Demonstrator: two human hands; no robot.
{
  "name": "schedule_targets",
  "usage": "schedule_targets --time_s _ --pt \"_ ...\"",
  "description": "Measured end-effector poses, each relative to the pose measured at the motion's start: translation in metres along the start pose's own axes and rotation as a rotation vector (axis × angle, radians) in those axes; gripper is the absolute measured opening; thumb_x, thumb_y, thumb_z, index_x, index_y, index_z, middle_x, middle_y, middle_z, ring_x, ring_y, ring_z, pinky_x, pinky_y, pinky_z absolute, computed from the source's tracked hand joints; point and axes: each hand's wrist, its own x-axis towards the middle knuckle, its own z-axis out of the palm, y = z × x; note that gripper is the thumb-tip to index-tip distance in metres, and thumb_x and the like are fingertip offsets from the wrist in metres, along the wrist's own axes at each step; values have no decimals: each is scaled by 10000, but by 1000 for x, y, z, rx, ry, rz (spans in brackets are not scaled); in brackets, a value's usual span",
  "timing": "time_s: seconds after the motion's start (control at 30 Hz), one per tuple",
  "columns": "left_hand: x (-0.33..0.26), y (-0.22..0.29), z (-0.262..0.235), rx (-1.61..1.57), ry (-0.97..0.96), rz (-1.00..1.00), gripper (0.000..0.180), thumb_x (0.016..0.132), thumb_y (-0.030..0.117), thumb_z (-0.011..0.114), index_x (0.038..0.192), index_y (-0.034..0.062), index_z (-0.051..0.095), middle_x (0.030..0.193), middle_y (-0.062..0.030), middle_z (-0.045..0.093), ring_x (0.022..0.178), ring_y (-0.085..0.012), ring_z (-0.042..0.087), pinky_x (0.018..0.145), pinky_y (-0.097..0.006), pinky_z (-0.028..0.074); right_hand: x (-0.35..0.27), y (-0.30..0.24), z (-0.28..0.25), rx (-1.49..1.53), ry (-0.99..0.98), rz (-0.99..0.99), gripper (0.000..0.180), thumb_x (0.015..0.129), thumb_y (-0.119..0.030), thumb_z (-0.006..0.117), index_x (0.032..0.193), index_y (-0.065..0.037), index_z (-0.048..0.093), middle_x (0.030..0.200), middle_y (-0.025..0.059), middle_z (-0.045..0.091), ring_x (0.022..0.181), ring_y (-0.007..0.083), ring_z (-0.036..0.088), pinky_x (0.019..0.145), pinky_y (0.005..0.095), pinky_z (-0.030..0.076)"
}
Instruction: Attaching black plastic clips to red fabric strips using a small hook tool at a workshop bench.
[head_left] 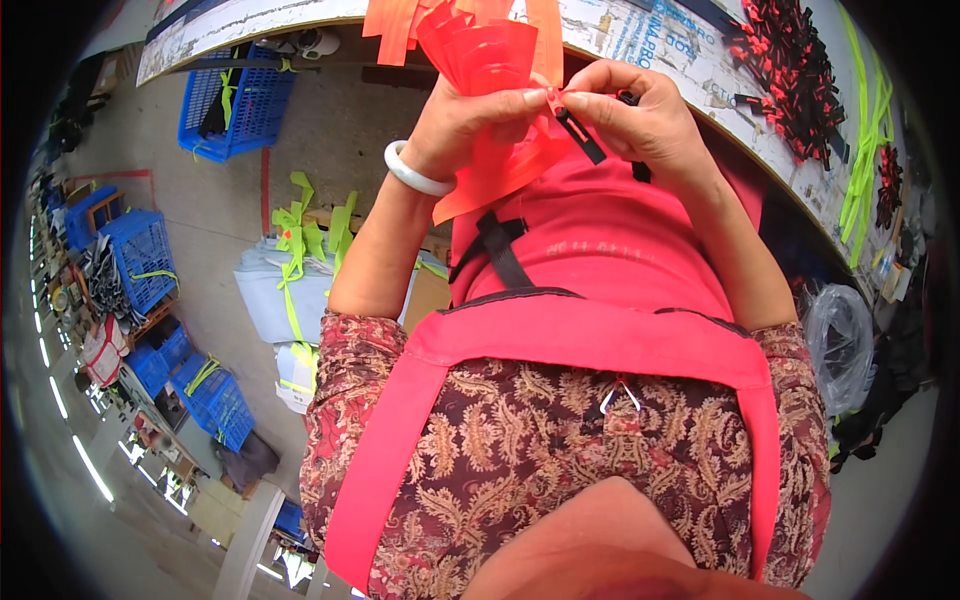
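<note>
Beyond the fingers (pixel 612 76) runs a worktable (pixel 595 35); orange fabric strips (pixel 475 45) fan from the left hand (pixel 468 118), apparently palmed to free its fingertips; these and the right hand (pixel 648 118) pinch closed on a black-and-red pull tab (pixel 579 135) between them.

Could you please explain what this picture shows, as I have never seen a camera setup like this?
There is no machine here: a person works with two bare hands, seen from above by a wide fisheye camera worn on the head, which bends straight edges. The left hand, with a pale bangle at its wrist, holds a fan of orange strips. Both hands, the right hand included, pinch a small red-and-black tab. On the worktable lie a heap of red-and-black pieces and, further right, yellow-green strips.
</note>
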Motion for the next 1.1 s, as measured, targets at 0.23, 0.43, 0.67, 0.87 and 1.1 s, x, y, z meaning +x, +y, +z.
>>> schedule_targets --time_s 0.23,0.43,0.67,0.87,1.1 --pt "0 -5 -18 -329 -83 -49 229 891 154 575 1028 -26 611 845 -15 610 675 -50 526 585 -168 386 -4 -10 9 -202 31 -173 156 861 -166 685 903 -18 662 723 -53 567 588 -15 437 486 154 341" --pt "4 -9 -5 -375 16 -215 194 864 122 607 1005 -11 611 758 -6 582 568 -62 447 500 -210 343 -11 -4 -3 -154 177 -94 193 867 -187 659 917 -1 665 782 -11 618 740 49 543 673 209 452" --pt "-2 -9 21 -123 113 -125 205 829 167 598 880 -17 524 749 -49 504 620 -156 510 592 -282 447 -42 14 -82 -409 365 -327 192 852 -193 674 914 -12 660 848 37 660 829 81 579 794 242 457" --pt "20 -5 34 -72 -76 -98 207 807 174 627 839 -6 531 738 -68 497 629 -140 503 585 -267 438 -141 25 -250 -743 1146 -277 172 810 -197 685 877 -39 684 780 67 677 723 139 641 682 278 505" --pt "41 31 82 -2 -40 -184 208 797 176 646 841 -6 554 725 -49 498 588 -112 470 544 -231 395 -311 59 -481 -1096 1736 179 212 825 -242 577 852 -63 688 831 169 680 818 346 655 732 419 513"
